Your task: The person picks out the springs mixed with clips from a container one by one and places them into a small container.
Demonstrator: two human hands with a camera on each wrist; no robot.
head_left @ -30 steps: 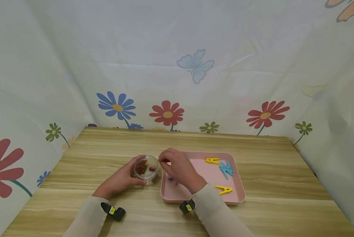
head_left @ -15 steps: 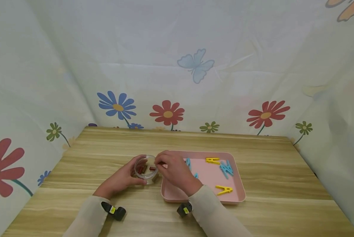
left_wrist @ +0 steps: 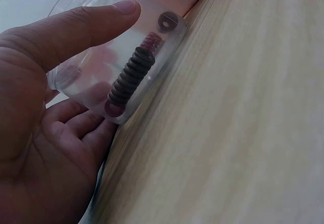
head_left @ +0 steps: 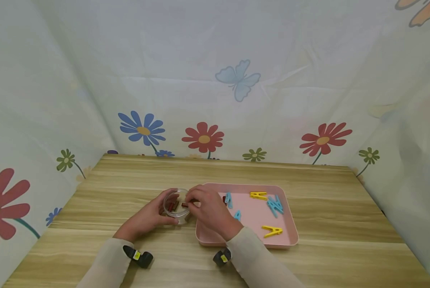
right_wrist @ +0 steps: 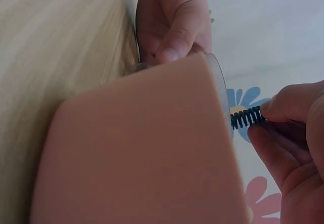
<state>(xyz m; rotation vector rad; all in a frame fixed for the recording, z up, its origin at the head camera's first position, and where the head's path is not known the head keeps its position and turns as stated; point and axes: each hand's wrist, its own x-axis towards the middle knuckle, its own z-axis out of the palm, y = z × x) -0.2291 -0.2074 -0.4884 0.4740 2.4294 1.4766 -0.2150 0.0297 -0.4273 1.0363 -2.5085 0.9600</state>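
Note:
My left hand (head_left: 148, 219) grips a clear round jar (head_left: 180, 217), thumb on the near side and fingers around the far side. Several dark red coil springs (head_left: 175, 206) lie inside it; the left wrist view shows a dark spring (left_wrist: 131, 77) through the wall. Thumb and fingers of my right hand (head_left: 211, 210) pinch another coil spring (right_wrist: 247, 117), plain in the right wrist view but hidden by the fingers from above. That hand is at the jar's right rim, above the left end of a pink tray (head_left: 249, 243).
In the tray lie yellow clothespins (head_left: 272, 231) and several blue clothespins (head_left: 274, 205). A dark red thing (head_left: 224, 199) shows partly beside my right hand. Wooden tabletop (head_left: 330, 208) surrounds jar and tray, with a flowered cloth (head_left: 279, 100) behind.
My right hand has moved left, from the tray's left edge to the jar's rim. Blue clothespins it covered now show. My left hand and the jar have stayed in place.

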